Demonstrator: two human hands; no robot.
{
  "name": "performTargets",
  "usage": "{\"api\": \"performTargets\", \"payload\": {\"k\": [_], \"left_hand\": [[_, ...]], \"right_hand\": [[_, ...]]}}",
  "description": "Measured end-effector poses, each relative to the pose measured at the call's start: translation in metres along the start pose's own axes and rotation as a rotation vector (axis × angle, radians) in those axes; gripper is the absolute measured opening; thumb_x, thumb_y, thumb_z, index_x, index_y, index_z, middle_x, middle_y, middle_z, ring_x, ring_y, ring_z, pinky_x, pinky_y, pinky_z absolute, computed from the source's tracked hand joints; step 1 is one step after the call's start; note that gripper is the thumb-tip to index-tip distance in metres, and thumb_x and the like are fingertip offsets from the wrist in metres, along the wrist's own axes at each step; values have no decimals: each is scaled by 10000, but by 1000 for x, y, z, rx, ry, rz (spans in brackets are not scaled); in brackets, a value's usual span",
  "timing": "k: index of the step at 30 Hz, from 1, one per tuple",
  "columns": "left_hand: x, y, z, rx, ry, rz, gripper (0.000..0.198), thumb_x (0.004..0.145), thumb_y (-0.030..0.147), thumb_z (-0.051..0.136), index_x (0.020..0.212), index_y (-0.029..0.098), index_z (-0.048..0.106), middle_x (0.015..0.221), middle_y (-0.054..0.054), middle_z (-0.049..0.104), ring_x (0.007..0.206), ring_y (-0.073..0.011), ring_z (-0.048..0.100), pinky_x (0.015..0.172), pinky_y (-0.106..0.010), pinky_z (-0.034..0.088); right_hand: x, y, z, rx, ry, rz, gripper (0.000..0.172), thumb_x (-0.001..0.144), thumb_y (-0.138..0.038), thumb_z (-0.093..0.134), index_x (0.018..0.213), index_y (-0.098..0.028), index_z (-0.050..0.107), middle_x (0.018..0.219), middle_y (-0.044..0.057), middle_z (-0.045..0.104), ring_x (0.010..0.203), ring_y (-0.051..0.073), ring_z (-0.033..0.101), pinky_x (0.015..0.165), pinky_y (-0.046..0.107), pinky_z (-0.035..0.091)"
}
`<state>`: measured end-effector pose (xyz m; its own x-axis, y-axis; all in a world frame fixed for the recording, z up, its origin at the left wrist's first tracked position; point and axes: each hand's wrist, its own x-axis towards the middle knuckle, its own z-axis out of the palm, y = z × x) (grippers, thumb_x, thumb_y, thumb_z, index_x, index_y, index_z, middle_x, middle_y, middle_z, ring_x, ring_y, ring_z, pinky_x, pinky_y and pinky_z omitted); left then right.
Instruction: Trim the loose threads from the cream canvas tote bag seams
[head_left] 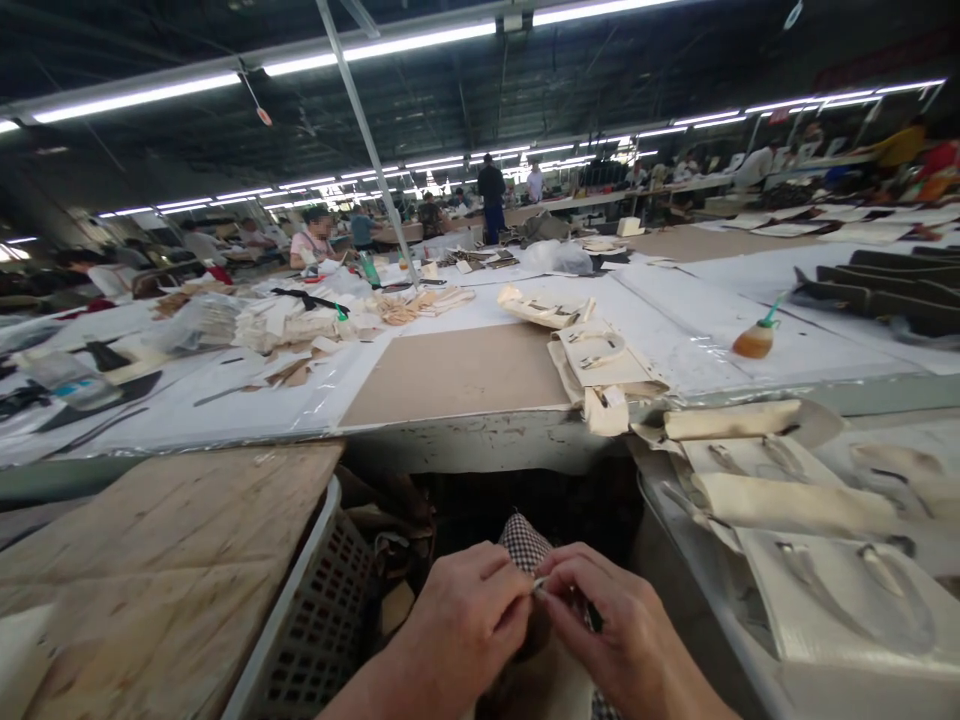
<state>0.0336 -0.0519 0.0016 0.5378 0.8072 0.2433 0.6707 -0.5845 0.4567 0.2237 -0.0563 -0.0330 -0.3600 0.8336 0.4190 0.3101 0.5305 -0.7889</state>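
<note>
My left hand [469, 620] and my right hand [611, 625] meet low in the middle of the view, fingertips pinched together on a tiny pale item [538, 587] that I cannot make out. Both hands are closed in a pinch. A piece of checked fabric [523, 541] shows just behind and under the fingers. The hands hover over a dark gap between the work surfaces.
A wooden board [165, 540] lies at left beside a white plastic basket [315, 620]. Cream cut pieces [787, 500] with metal clasps are stacked at right. A brown cardboard sheet [457, 372] and an amber glue bottle [754, 340] sit on the white table. Other people work far behind.
</note>
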Motion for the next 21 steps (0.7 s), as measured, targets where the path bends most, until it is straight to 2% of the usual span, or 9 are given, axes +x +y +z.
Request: {"api": "performTargets", "payload": {"k": [4, 9, 12, 16, 21], "left_hand": [[2, 0, 2, -8, 14, 13, 211, 832, 51, 503, 742, 161, 659, 683, -28, 610, 654, -144, 555, 587, -244, 398], [3, 0, 4, -47, 7, -35, 206, 822, 67, 502, 732, 162, 660, 687, -32, 611, 648, -144, 561, 585, -239, 400], [2, -2, 5, -56, 14, -72, 202, 832, 83, 498, 718, 163, 643, 684, -25, 600, 634, -135, 549, 583, -238, 388], [1, -1, 1, -102, -35, -142, 169, 851, 114, 515, 730, 173, 617, 715, -7, 587, 647, -126, 537, 593, -230, 382], [10, 6, -5, -207, -138, -190, 172, 850, 99, 515, 856, 208, 648, 888, 2, 617, 795, -133, 577, 694, -209, 428]], "right_hand": [[-1, -2, -9, -124, -105, -10, 139, 868, -83, 475, 878, -209, 532, 928, 44, 627, 756, 158, 620, 665, 258, 508], [-6, 2, -6, -188, 11, 23, 147, 808, -82, 457, 836, -224, 488, 904, 35, 618, 682, 149, 599, 597, 256, 492], [-12, 4, -2, -151, 18, 115, 142, 781, -138, 515, 884, -234, 504, 871, 9, 630, 684, 161, 625, 621, 274, 524], [-17, 3, 3, -40, 44, 275, 281, 707, -163, 586, 963, -247, 506, 913, -7, 672, 730, 172, 669, 698, 296, 568], [-19, 2, 5, 98, 88, 316, 199, 793, -178, 538, 982, -235, 519, 884, 7, 684, 737, 163, 686, 691, 275, 583]]}}
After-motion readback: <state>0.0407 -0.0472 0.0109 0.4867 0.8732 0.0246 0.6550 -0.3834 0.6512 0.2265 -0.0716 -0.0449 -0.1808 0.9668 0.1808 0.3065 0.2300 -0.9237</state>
